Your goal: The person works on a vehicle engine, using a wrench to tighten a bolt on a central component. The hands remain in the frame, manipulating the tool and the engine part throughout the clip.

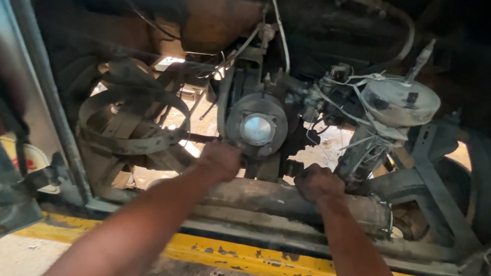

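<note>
Two bare hands reach into an open engine bay, seen from the head camera. Left hand: curled, knuckles toward the camera, pressed against the lower left edge of the round metal housing that has a pale shiny centre. Fingers are hidden behind the hand, so I cannot tell whether they grip anything. Right hand: closed into a loose fist, resting on top of the rusty horizontal pipe, just right of and below the housing. What it closes on, if anything, is hidden.

The housing sits directly above and between the two hands; left hand touching it, right hand just beside it. The pipe runs across beneath both wrists.

Surroundings: a bent, dusty strap-like metal shroud to the left of the housing; a flat grey disc-shaped canister up and to the right, with white wires trailing near it. A chipped yellow-painted sill crosses under both forearms. Motion blur softens the left side.
</note>
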